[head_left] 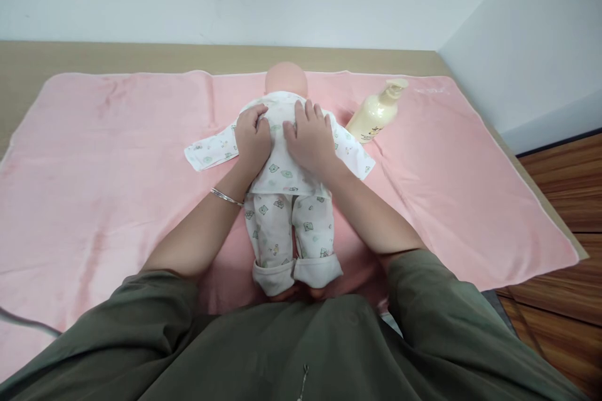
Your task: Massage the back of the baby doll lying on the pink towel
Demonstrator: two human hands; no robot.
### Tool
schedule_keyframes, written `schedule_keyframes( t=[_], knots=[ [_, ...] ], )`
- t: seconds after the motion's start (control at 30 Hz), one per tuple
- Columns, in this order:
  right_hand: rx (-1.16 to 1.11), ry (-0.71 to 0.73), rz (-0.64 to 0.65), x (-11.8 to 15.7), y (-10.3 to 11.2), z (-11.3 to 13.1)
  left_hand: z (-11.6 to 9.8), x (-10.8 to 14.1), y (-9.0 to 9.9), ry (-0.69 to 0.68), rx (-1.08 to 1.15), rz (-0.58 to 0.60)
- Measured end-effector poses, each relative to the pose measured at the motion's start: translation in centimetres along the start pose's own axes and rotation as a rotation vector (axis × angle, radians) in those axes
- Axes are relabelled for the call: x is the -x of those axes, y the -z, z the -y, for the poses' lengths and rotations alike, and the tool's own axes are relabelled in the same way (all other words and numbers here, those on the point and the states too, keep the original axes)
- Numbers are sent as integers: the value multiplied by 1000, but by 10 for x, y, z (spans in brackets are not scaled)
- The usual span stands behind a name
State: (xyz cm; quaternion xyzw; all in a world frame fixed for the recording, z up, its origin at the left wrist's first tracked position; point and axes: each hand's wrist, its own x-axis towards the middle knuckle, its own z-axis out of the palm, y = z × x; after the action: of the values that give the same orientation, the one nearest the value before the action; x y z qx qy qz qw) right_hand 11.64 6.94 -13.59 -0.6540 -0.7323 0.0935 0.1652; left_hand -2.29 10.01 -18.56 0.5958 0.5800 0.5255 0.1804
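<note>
A baby doll lies with its smooth head away from me, and no face shows. It wears a white printed shirt and matching trousers with turned-up cuffs. My left hand rests at the left side of the shirt, its fingers curled in against the cloth near the shoulder; some fingertips are hidden. On the right half of the shirt lies my right hand, flat, with fingers spread and thumb apart. Both sleeves stretch out sideways. A cream pump bottle leans beside the right sleeve.
A pink blanket with creases covers most of the wooden table. Behind the table rises a white wall. At the right is wood-grain furniture. A grey cable runs in at lower left.
</note>
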Motion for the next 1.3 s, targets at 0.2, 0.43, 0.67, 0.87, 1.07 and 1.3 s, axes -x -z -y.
schedule_keyframes(
  t=[0.2,0.43,0.67,0.87,1.07,1.3],
  knots=[
    [124,177,5,34,-1,32,2,-1,1,39,-6,13],
    [-59,139,-5,-24,5,-24,0,0,1,19,0,10],
    [77,16,28,12,7,11,4,0,-1,-5,-1,-5],
    [65,177,31,15,0,15,-5,-4,3,-7,-116,83],
    [-56,148,77,-27,-1,-23,-34,21,3,-68,-240,263],
    [36,168,74,-11,7,-12,-21,22,3,-48,-119,321]
  ],
)
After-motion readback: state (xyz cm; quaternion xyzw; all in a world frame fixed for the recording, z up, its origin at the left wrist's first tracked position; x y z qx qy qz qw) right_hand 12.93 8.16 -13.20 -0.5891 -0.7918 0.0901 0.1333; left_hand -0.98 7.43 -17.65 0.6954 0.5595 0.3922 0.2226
